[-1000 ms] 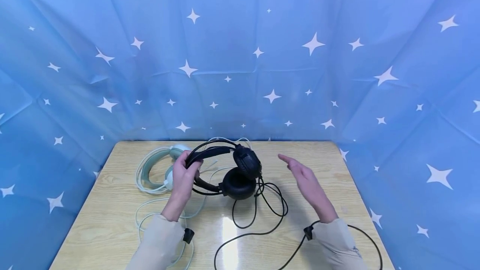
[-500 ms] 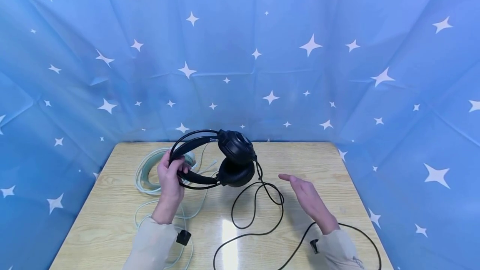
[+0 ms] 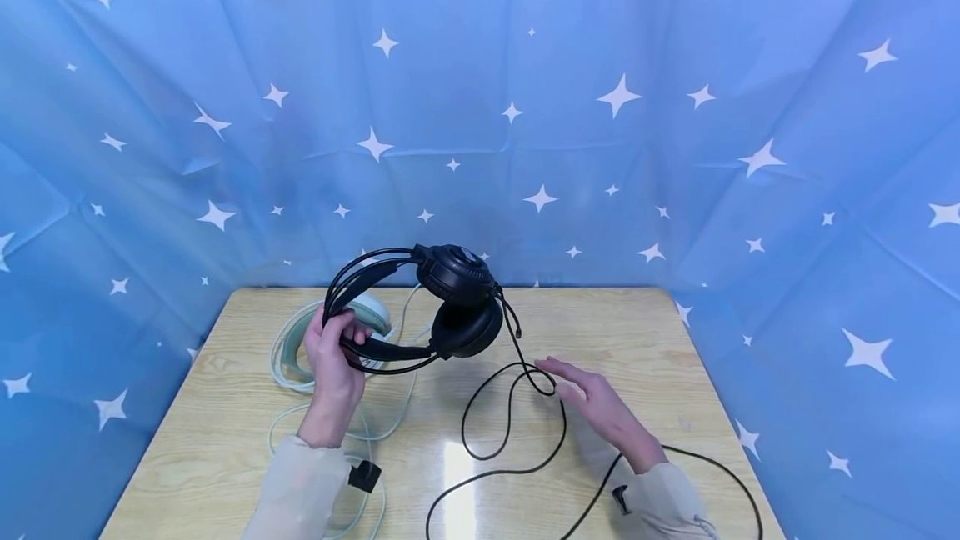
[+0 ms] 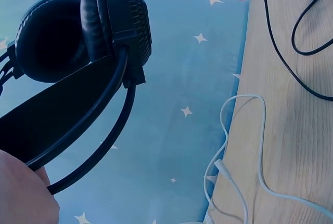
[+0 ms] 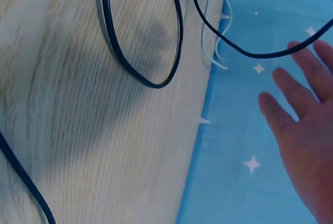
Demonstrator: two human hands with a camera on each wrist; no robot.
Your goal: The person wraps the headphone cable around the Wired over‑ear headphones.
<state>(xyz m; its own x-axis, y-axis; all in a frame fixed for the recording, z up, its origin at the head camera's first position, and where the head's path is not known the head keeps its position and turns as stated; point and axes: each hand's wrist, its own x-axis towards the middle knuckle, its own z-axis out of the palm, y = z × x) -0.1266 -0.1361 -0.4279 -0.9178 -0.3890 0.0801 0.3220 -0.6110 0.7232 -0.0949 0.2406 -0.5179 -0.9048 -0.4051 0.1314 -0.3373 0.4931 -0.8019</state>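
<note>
Now the right hand (image 3: 600, 413) lies nearer the black cable (image 3: 522, 471).

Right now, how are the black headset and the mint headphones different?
The black headset is held up in the left hand; the mint headphones lie on the table. The black headset shows both ear cups; the mint headphones are partly hidden behind the left hand. Both have curved headbands.
</note>
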